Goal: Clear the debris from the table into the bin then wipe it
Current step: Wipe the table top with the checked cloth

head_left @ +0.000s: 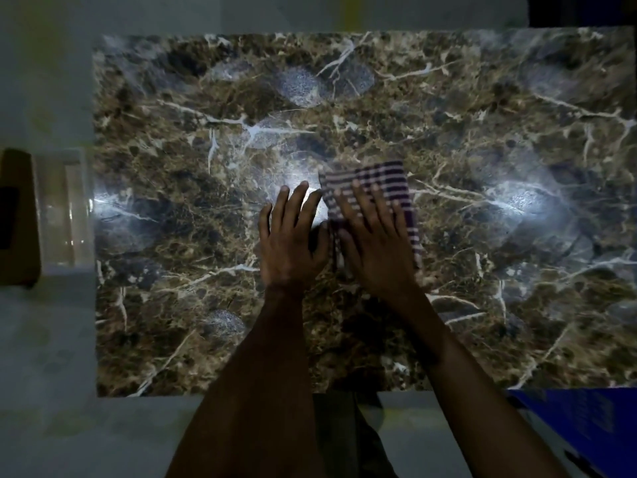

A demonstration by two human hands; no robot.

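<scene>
Marble table [482,305] shows no debris; wiping is under way.
Checked cloth [374,188] lies near centre, right hand [375,243] pressed flat on it, left hand [293,236] spread at nine o'clock beside it; far edges seem unwiped.

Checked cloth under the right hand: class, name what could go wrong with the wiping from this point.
1. The right hand presses only part of the checked cloth with flat fingers, so its loose far end may bunch or fold over.
2. The left hand rests bare on the marble table beside the cloth, and may leave fresh smears.
3. Dim light and glare patches could hide unwiped spots.
</scene>
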